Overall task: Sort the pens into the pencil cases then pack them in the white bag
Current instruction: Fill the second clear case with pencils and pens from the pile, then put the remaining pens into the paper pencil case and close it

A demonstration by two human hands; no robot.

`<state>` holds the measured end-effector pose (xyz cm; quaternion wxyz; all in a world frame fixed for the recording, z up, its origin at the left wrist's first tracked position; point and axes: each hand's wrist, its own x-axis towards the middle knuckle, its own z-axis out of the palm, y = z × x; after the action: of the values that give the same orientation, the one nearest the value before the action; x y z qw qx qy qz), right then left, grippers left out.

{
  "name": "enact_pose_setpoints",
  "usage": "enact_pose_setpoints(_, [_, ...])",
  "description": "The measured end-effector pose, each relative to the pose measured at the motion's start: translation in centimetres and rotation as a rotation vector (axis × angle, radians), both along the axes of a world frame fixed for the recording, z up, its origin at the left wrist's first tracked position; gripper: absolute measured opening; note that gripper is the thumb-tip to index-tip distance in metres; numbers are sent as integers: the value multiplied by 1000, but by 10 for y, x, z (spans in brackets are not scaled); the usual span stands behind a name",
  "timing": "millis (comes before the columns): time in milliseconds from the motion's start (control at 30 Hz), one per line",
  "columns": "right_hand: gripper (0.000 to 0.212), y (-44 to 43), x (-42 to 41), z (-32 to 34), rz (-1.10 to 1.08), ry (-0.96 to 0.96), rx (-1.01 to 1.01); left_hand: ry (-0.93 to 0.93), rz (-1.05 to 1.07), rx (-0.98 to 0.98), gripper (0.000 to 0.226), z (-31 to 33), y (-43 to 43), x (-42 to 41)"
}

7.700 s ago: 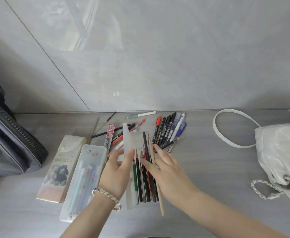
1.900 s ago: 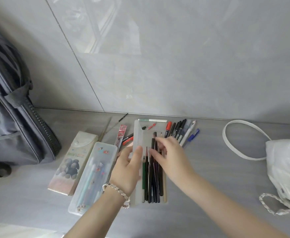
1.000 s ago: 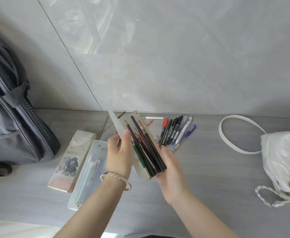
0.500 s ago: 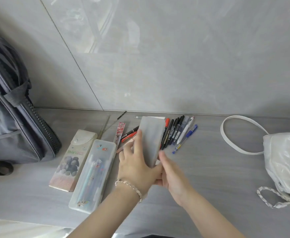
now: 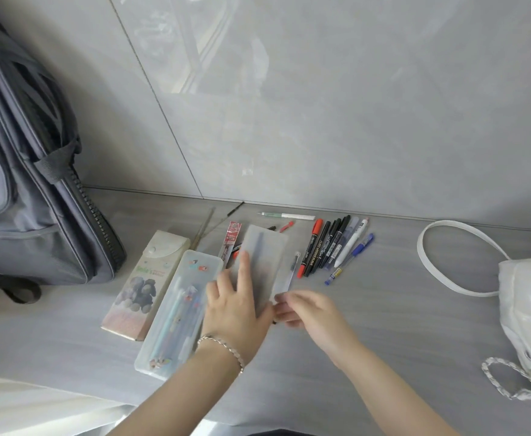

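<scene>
Grey counter [image 5: 399, 325], backpack [image 5: 31, 190], markers [image 5: 330, 247] beside frosted case [image 5: 265, 256]

Had three pencil cases [image 5: 179, 309] side by side at centre, loose pens [image 5: 330, 247] at two o'clock, handbag [image 5: 528, 303] at three, backpack [image 5: 21, 168] at ten.

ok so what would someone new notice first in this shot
In the middle, the left hand lies flat on a frosted pencil case, with the right hand at its near corner, too blurred to read its grip. A row of markers and pens lies loose just right of the case. The white bag sits at the far right edge, opposite a grey backpack on the left.
</scene>
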<state>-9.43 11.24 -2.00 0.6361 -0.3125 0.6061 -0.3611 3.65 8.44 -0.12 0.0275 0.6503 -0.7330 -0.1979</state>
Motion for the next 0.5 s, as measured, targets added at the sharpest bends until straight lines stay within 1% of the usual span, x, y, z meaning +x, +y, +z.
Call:
enact_pose_setpoints(100, [21,-3,-5,-5,22,129,-7,8,164,-8,82,-3,-19,32])
enact_pose_setpoints(167, [20,-4,-6,-9,32,154,1,-24,241,62,78,-8,-31,53])
enact_pose_setpoints(267, [20,-7,-1,-13,74,197,17,-59,319,171,77,-20,-43,82])
enact_pose_setpoints(333, [19,-7,3,-14,94,196,13,-60,326,213,74,-27,-48,99])
enact_pose_setpoints(400, [19,-7,5,-15,98,188,12,12,334,231,65,-29,-53,111])
enact_pose_setpoints(467, [20,-8,7,-16,98,194,13,168,429,208,48,-24,-58,124])
enact_pose_setpoints(500, [21,-7,7,-17,97,201,13,211,480,173,40,-23,-62,131])
